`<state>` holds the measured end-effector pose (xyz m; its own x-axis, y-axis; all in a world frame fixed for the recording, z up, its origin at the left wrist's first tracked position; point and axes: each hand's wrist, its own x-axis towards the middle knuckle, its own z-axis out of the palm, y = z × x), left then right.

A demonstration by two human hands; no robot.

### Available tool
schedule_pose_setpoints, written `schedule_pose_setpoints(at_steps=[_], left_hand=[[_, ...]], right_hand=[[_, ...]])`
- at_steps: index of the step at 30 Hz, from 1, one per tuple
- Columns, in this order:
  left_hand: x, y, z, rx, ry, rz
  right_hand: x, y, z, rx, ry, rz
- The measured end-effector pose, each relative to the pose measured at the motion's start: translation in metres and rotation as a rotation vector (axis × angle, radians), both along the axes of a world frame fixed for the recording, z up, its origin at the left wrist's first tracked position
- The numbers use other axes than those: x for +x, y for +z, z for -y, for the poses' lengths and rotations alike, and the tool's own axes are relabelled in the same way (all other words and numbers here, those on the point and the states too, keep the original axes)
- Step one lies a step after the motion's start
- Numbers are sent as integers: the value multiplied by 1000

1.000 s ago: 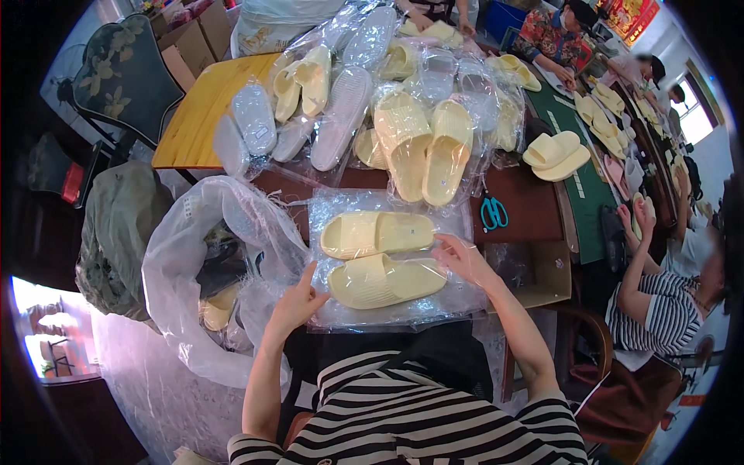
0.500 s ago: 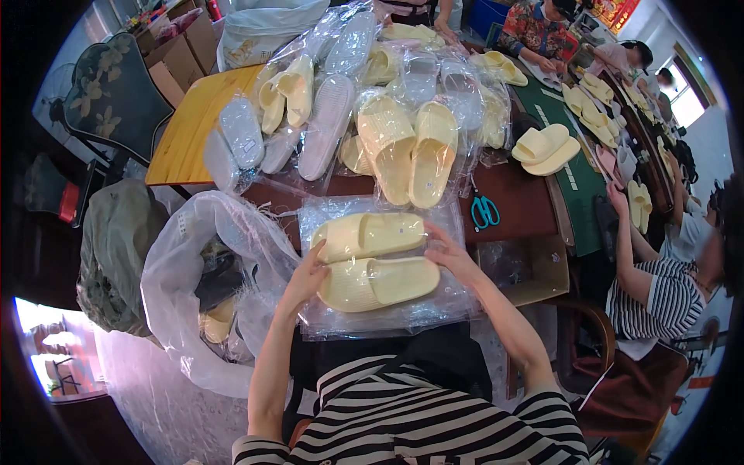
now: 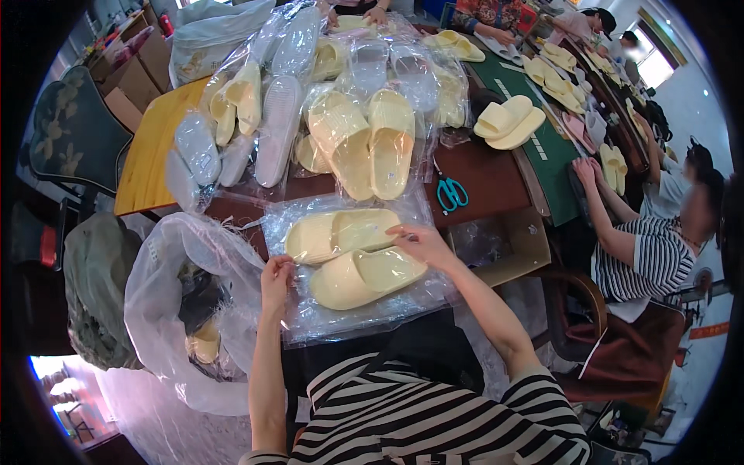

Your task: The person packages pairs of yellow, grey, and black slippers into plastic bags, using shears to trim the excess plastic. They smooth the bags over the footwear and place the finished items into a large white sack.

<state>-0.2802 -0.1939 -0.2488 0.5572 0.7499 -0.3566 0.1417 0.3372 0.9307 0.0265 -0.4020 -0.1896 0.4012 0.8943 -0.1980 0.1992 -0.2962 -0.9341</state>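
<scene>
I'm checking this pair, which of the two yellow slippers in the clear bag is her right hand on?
The right hand rests on the nearer slipper, not the farther slipper.

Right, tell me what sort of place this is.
Most likely a footwear packing workshop. Both hands, left and right, work at a clear bag holding a pair of yellow slippers; bagged slippers are piled on the table; co-workers sit along it.

Tables: brown table (image 3: 496,174) centre; yellow table (image 3: 151,155) far left; green table (image 3: 554,151) right.
Seating: patterned chair (image 3: 74,136) left.
Light: bright window (image 3: 651,66) far right.
</scene>
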Motion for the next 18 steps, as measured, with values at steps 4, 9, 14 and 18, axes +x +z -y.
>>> schedule_pose_setpoints(at_steps=[4,9,14,18], left_hand=[[10,-13,9,68,73,33],[22,6,16,216,-26,-31],[28,35,2,202,-37,-177],[40,22,-23,366,16,-265]], right_hand=[[30,28,49,31,37,228],[43,58,76,-46,14,146],[57,33,69,72,15,10],[55,18,46,58,99,-43]])
